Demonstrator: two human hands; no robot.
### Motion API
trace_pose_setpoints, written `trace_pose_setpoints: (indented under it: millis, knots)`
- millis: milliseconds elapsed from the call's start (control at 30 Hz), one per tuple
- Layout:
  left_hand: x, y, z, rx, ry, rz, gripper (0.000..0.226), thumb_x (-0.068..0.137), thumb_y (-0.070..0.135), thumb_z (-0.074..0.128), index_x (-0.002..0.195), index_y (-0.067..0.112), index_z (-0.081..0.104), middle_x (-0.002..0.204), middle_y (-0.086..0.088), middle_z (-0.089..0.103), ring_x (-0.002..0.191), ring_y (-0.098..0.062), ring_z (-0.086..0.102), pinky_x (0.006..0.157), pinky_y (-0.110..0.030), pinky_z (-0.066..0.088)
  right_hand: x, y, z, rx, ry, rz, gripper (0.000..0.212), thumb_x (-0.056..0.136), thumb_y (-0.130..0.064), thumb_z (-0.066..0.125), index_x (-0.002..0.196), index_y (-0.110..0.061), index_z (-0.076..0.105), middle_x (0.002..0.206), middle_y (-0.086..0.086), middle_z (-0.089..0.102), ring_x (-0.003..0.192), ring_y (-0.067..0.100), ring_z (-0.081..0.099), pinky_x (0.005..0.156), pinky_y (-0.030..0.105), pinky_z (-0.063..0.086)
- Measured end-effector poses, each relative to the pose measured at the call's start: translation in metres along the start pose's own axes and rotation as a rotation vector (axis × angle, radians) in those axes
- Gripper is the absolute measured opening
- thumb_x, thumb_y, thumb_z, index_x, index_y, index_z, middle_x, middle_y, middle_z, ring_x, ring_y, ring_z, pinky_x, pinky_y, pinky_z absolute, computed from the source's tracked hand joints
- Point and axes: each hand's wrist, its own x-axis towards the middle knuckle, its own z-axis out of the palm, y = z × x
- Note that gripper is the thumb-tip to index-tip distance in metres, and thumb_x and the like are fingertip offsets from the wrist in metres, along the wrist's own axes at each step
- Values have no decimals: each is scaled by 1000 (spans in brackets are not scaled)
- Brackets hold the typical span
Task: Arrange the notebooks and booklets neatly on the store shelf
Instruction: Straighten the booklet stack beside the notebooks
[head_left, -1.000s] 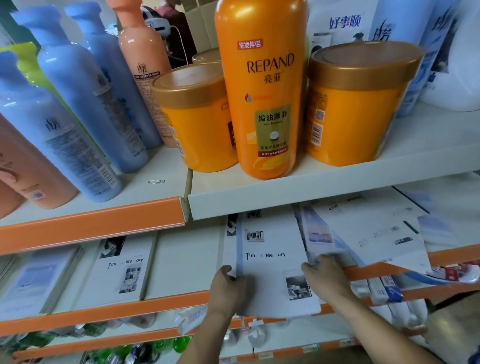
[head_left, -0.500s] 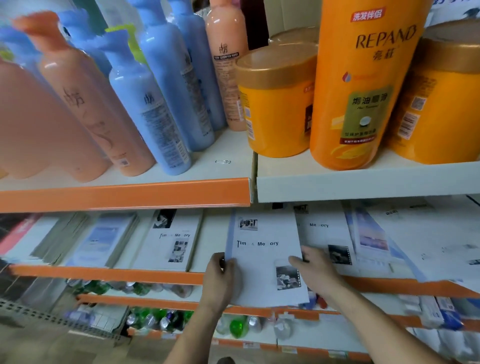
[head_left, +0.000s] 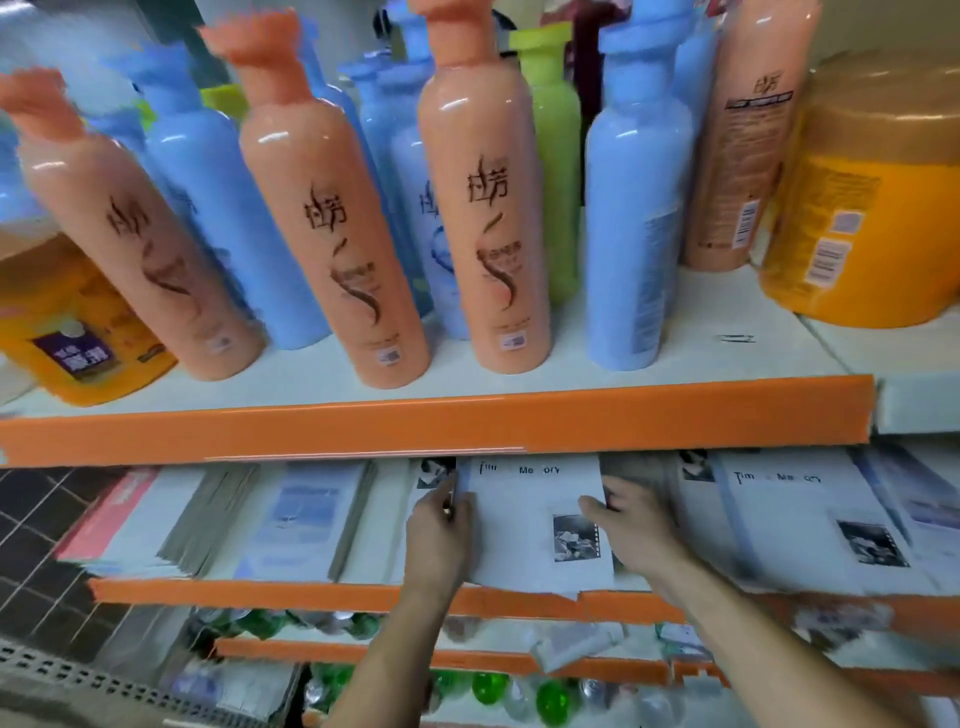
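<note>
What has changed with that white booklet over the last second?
Both hands, left hand and right hand, carried the white booklet leftward along the lower shelf, away from the scattered pile toward the stacked booklets. The grip on both side edges stayed the same; nothing was let go.

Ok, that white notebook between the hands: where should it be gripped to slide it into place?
Probably by its two long side edges, coming from the front. The white notebook lies flat with its near end over the orange shelf lip, and the shelf above blocks any approach from overhead. The left hand and right hand already sit on those edges.
</note>
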Motion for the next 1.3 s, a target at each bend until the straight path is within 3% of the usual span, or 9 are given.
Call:
trace_pose_setpoints:
  millis: [100, 333, 467, 600, 700, 900, 1000, 1133, 1300]
  knots:
    - [20, -22, -25, 2, -11, 15, 41, 100, 17, 58, 141, 15, 58, 59, 9, 51, 45, -5, 41, 46, -20, 29, 5, -8, 34, 67, 19, 11, 30, 99, -7, 59, 91, -34, 65, 94, -18, 71, 82, -10, 66, 64, 4, 47]
    - [44, -66, -48, -56, -88, -69, 42, 100, 23, 56, 142, 16, 56, 76, -4, 68, 60, -13, 60, 54, -33, 44, 22, -14, 83, 43, 15, 46, 23, 99, -6, 59, 109, -23, 70, 103, -11, 74, 78, -13, 66, 65, 5, 48]
    - [46, -77, -52, -56, -167, -79, 33, 100, 16, 51, 131, 17, 60, 72, 7, 63, 50, -2, 53, 46, -18, 35, 32, -11, 96, -8, 7, 79, 22, 101, -7, 57, 111, -22, 69, 104, -14, 73, 94, 0, 68, 76, 15, 53]
    - [55, -89, -55, -68, -217, -143, 33, 97, 18, 52, 129, 17, 61, 97, 5, 72, 76, -7, 66, 63, -25, 50, 39, -8, 102, -41, 13, 105, 21, 102, -13, 56, 115, -24, 68, 117, 2, 73, 116, 29, 64, 104, 49, 47]
    - [56, -89, -60, -69, -245, -163, 28, 98, 14, 51, 121, 22, 63, 106, 5, 72, 89, -13, 67, 75, -27, 52, 44, -2, 105, -59, -18, 134, 22, 101, -18, 57, 113, -28, 71, 114, 6, 73, 118, 44, 56, 91, 46, 51]
    - [62, -89, -66, -33, -271, -166, 23, 98, 5, 51, 104, 22, 64, 85, -2, 68, 72, -21, 62, 60, -21, 48, 43, -5, 105, -22, -36, 177, 29, 101, -9, 55, 116, -31, 68, 113, -7, 72, 101, 8, 67, 77, 22, 50]
    - [63, -94, -65, 69, -268, -168, 13, 96, 15, 54, 101, 23, 63, 89, -2, 65, 78, -23, 62, 72, -29, 57, 43, -3, 104, -28, -29, 180, 36, 98, -3, 56, 118, -31, 65, 107, -10, 72, 97, 5, 67, 77, 18, 52]
    - [63, -107, -61, 185, -284, -179, 41, 97, 25, 59, 135, 10, 60, 127, -13, 55, 109, -35, 58, 95, -46, 51, 41, -1, 107, -73, 8, 173, 40, 95, 4, 56, 110, -33, 64, 98, -14, 67, 87, 2, 64, 63, 14, 47]
    - [60, -98, -57, 176, -298, -192, 47, 97, 24, 62, 140, 6, 56, 133, -16, 50, 120, -35, 54, 105, -43, 46, 53, 19, 107, -134, 108, 222, 19, 88, 4, 63, 84, -11, 74, 90, 3, 76, 75, 12, 68, 61, 23, 48]
